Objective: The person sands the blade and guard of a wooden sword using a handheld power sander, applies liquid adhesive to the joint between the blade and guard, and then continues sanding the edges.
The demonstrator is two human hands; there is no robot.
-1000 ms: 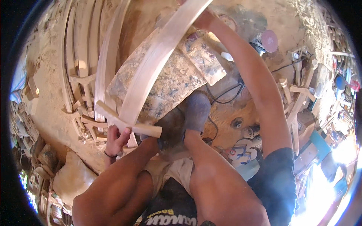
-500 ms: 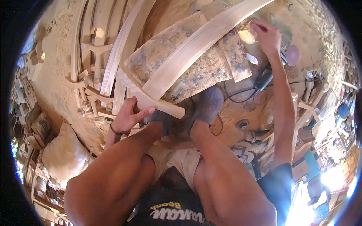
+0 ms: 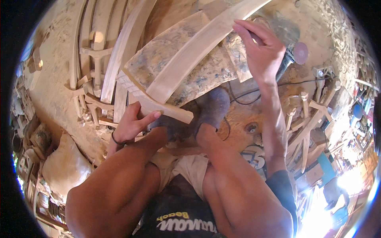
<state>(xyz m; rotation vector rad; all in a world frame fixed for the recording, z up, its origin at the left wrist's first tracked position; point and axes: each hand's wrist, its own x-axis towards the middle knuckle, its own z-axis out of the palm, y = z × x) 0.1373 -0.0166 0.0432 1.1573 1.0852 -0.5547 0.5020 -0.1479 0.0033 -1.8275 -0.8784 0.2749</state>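
Left hand (image 3: 129,123): curled around the near side of the crosspiece (image 3: 152,102), thumb along its near edge, with the finger and thumb tips spread apart; the other fingers are hidden.
Crosspiece: in the left grip, running from beyond it on the left to a blunt end on its right.
Long curved board (image 3: 194,49): starts just past the left grip, at the crosspiece, and sweeps away to the right, its far end out of view.
Right hand (image 3: 260,53): beside that board, well beyond the left grip, thumb and first finger nearly together; whether they touch the board or pinch anything, I cannot tell.
Slab (image 3: 158,51): dusty and stained, beneath the board, beyond the left grip.
Grinder (image 3: 289,60): to the right of the right hand, not held.
Other curved planks (image 3: 129,45): beyond the left grip, to its left.
Done so far: the board looks curved and smooth; the 2 pieces meet in a T.
Left to do: cannot tell, nor whether the joint is fixed.
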